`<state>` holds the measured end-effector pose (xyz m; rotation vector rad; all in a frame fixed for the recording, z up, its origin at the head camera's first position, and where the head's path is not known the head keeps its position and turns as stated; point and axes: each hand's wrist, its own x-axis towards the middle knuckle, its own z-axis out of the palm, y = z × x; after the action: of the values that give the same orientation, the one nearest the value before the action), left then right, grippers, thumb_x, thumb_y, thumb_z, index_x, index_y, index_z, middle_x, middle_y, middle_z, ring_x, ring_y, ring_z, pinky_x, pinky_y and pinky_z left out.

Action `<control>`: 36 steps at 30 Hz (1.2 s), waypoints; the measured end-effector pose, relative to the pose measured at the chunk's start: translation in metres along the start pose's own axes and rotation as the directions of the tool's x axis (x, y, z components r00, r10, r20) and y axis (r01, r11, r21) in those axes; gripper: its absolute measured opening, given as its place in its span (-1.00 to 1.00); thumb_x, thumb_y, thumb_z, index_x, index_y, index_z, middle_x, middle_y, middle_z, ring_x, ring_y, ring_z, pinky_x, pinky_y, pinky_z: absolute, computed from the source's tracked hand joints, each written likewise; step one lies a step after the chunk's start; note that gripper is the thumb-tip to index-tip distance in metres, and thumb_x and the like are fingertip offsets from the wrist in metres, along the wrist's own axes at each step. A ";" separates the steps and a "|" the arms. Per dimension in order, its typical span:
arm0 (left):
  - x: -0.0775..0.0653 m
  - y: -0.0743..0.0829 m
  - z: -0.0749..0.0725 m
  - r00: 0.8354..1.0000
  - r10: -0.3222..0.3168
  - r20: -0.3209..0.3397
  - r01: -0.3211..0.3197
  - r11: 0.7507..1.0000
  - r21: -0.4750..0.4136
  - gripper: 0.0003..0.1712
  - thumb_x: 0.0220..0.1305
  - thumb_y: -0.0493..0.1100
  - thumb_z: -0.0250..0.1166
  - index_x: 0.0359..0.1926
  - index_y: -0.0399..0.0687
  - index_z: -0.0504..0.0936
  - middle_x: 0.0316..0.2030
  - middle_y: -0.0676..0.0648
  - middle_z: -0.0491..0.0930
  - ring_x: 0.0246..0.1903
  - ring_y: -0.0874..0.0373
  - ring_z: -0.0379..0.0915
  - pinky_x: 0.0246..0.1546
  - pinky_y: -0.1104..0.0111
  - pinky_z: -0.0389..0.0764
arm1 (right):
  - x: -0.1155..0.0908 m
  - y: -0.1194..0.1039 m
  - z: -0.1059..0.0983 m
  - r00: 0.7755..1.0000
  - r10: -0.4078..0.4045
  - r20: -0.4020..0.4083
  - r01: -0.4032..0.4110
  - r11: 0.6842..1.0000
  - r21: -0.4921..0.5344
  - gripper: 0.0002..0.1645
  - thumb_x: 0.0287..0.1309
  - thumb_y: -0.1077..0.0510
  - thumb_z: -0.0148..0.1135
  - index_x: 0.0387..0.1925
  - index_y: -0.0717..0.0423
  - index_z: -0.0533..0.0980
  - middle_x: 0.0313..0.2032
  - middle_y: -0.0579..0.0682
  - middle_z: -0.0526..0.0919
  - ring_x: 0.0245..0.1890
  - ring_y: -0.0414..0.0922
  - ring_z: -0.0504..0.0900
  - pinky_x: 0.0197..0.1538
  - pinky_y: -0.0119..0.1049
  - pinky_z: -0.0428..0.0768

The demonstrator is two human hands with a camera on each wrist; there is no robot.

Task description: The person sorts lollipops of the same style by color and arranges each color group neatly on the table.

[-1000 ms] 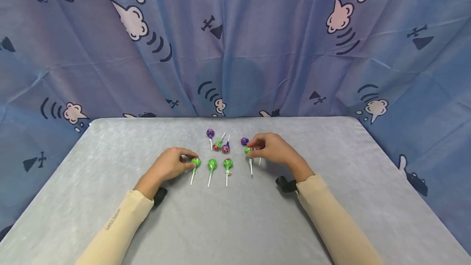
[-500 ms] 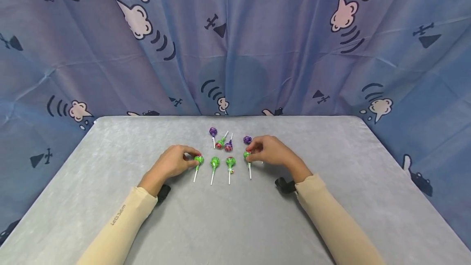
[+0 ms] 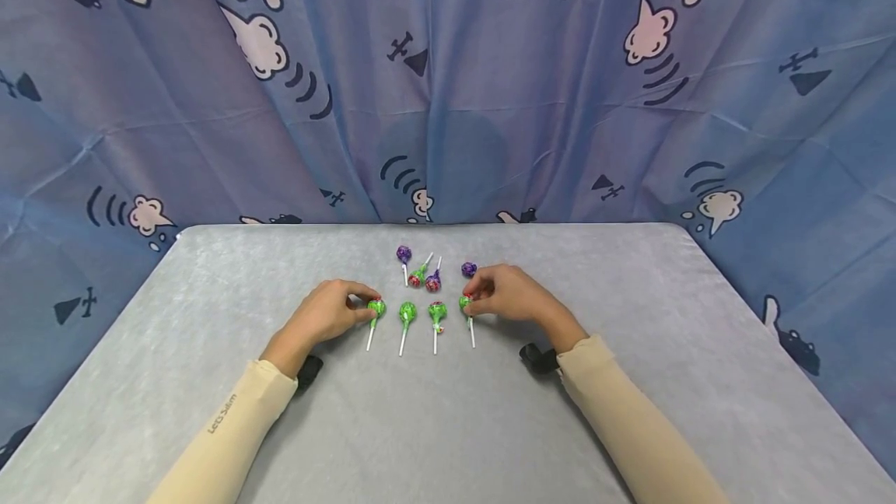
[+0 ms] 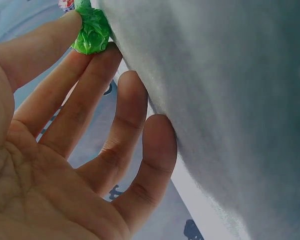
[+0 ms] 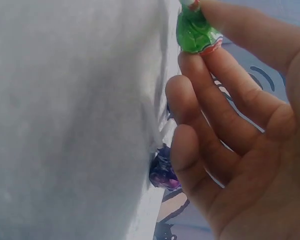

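In the head view my left hand pinches the wrapped head of a green lollipop at the left end of a row. Its thumb presses on the green wrapper in the left wrist view, the other fingers spread below. My right hand pinches another green lollipop by its head at the row's right end, its white stick pointing towards me. The right wrist view shows thumb and fingers around that green wrapper. Between the hands lie two more green lollipops, one beside the other.
Behind the row lie a purple lollipop, a green one and a purple one with sticks pointing away. Another purple lollipop is partly hidden behind my right hand. A patterned blue curtain hangs beyond the grey table.
My right hand has brought its green lollipop nearer to me and slightly left, level with the row. The left hand keeps its pinch and has hardly moved.
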<state>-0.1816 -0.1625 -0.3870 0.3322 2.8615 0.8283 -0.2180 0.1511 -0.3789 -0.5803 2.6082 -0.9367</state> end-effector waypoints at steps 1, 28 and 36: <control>0.000 0.000 0.000 1.000 0.000 -0.001 0.000 1.000 -0.001 -0.66 0.20 -0.07 0.43 0.03 0.15 0.75 0.01 0.01 0.71 -0.17 0.12 0.55 -0.22 0.27 0.50 | 0.000 0.000 0.000 1.000 0.001 0.001 -0.001 1.000 -0.003 -0.73 0.06 0.04 0.50 -0.18 -0.01 0.68 -0.33 -0.08 0.68 -0.34 -0.20 0.54 -0.27 -0.31 0.50; 0.002 -0.001 -0.001 1.000 0.003 0.001 -0.003 1.000 -0.002 -0.68 0.21 -0.06 0.42 0.01 0.16 0.75 -0.01 -0.01 0.72 -0.18 0.12 0.54 -0.27 0.27 0.48 | 0.001 -0.001 0.002 0.999 0.024 0.034 -0.023 0.999 -0.047 -0.72 0.08 0.01 0.48 -0.18 -0.01 0.67 -0.28 -0.10 0.71 -0.30 -0.22 0.59 -0.27 -0.34 0.54; 0.001 -0.001 0.000 1.000 0.005 0.006 -0.005 1.000 -0.004 -0.68 0.22 -0.06 0.42 0.02 0.15 0.75 0.00 -0.02 0.72 -0.22 0.14 0.54 -0.29 0.29 0.48 | 0.001 -0.001 0.003 0.998 0.030 0.061 -0.027 0.999 -0.044 -0.72 0.08 0.02 0.49 -0.18 0.00 0.67 -0.27 -0.10 0.71 -0.29 -0.23 0.60 -0.24 -0.34 0.54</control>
<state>-0.1830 -0.1634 -0.3874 0.3411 2.8539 0.8326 -0.2172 0.1484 -0.3802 -0.5725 2.5810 -0.8421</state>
